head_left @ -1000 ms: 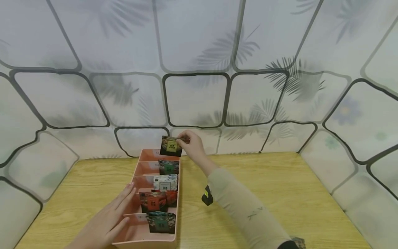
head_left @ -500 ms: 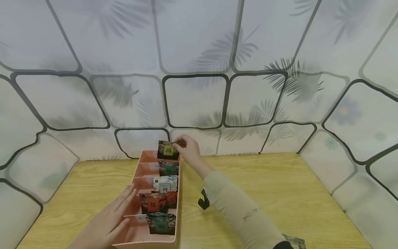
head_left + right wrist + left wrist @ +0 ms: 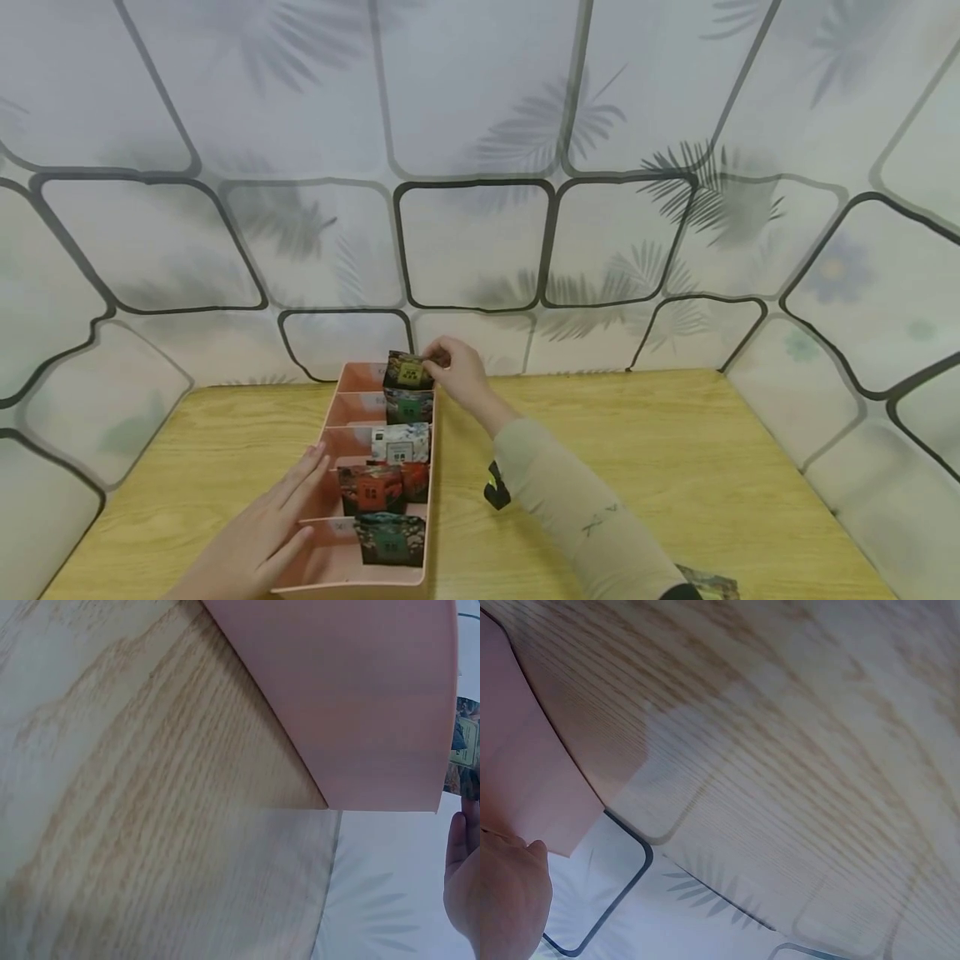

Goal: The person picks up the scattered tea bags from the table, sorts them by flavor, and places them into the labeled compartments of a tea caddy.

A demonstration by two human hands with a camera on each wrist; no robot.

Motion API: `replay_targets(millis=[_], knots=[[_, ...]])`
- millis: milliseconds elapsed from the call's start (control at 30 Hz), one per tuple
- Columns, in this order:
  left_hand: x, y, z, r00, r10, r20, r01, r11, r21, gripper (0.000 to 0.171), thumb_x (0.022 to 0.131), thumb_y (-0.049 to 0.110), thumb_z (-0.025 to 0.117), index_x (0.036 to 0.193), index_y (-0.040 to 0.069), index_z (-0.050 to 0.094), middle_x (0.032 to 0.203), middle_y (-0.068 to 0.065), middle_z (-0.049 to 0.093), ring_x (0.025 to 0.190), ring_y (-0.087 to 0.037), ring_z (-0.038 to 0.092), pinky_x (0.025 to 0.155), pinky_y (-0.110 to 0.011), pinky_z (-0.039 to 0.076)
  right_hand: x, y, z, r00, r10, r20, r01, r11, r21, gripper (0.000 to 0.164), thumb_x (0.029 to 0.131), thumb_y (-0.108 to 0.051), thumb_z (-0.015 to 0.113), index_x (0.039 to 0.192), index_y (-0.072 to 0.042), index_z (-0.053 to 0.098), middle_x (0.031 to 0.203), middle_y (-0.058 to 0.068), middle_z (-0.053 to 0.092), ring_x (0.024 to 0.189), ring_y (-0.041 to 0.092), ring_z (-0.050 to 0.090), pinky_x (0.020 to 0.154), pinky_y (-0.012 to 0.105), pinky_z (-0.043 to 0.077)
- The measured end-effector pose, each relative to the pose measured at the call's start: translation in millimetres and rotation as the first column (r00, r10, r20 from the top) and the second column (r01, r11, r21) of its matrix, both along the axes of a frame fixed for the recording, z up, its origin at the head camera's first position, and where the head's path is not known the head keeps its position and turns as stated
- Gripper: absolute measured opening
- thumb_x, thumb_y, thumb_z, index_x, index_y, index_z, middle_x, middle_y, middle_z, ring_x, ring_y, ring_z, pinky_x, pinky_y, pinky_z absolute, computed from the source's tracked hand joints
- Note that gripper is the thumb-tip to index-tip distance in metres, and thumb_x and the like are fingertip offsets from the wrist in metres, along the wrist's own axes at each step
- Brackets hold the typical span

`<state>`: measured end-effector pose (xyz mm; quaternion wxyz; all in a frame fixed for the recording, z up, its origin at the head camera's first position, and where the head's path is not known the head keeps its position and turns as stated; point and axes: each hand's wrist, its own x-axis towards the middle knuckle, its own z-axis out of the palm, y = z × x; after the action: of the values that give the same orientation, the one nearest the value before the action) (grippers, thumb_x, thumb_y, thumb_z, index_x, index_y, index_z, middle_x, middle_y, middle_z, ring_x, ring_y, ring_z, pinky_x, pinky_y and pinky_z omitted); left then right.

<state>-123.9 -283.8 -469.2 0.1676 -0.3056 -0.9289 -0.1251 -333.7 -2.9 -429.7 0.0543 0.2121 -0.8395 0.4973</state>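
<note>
My right hand (image 3: 459, 372) pinches the right edge of a dark packet (image 3: 406, 372) with a yellow-green label, low in the far compartment of a long pink divided box (image 3: 352, 590). In the right wrist view, that packet (image 3: 465, 746) shows past the box rim with the fingers under it. My left hand (image 3: 258, 529) rests with straight fingers along the box's left side. Other compartments hold a green-labelled packet (image 3: 410, 407), a white one (image 3: 400, 442), red ones (image 3: 372, 490) and, nearest, another green-labelled packet (image 3: 390, 539).
The box stands on a wood-grain table (image 3: 637, 467). A small black item (image 3: 497, 492) with a yellow mark lies beside my right forearm. At the front, another packet (image 3: 708, 582) is partly hidden by the sleeve. A patterned curtain (image 3: 472, 242) rises behind the table.
My right hand has lowered the yellow-green-labelled packet from above the far compartment down into it. The left hand has stayed at the box's side.
</note>
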Motion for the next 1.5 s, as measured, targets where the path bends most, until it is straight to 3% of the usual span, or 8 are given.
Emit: replay_targets(millis=[367,700,1100,1500], knots=[[0.6,-0.1,0.5,1.000,0.000,0.004,0.000,1.000,0.000,0.078,0.102,0.018,0.069,0.167,0.002,0.030,0.177,-0.012,0.026,0.162,0.008,-0.004,0.121,0.002,0.002,1.1,-4.3,-10.5,0.999,0.032,-0.042,-0.026,0.988,0.155,0.010,0.103,-0.004,0.067,0.109,-0.006,0.075,0.112,0.011,0.074,0.100,0.025,0.068,0.089,0.035,0.057],[2.0,1.2,1.8,1.000,0.011,0.011,-0.011,1.000,0.000,0.075,0.102,0.019,0.068,0.166,0.001,0.031,0.175,-0.015,0.030,0.161,0.009,-0.005,0.120,0.002,0.001,1.1,-3.5,-12.4,0.999,0.039,-0.027,-0.035,0.989,0.146,0.009,0.102,-0.003,0.068,0.106,-0.006,0.075,0.109,0.012,0.073,0.096,0.024,0.068,0.085,0.033,0.057],[0.9,1.0,0.7,1.000,-0.001,0.021,0.001,1.000,0.014,0.082,0.103,0.019,0.068,0.171,0.010,0.022,0.179,-0.006,0.020,0.162,0.008,-0.004,0.121,0.002,0.002,3.0,0.8,-7.0,0.999,0.037,0.012,-0.039,0.993,0.115,0.010,0.103,-0.004,0.067,0.108,-0.007,0.075,0.108,0.011,0.074,0.096,0.023,0.069,0.084,0.033,0.058],[1.6,1.3,1.4,0.999,0.023,0.025,-0.023,1.000,0.009,0.075,0.103,0.019,0.067,0.167,0.002,0.031,0.175,-0.016,0.030,0.161,0.009,-0.005,0.120,0.002,0.001,-2.8,17.6,0.7,1.000,0.003,-0.026,0.000,0.993,0.118,0.008,0.102,-0.007,0.070,0.108,-0.005,0.075,0.105,0.012,0.075,0.096,0.025,0.070,0.089,0.038,0.059]])
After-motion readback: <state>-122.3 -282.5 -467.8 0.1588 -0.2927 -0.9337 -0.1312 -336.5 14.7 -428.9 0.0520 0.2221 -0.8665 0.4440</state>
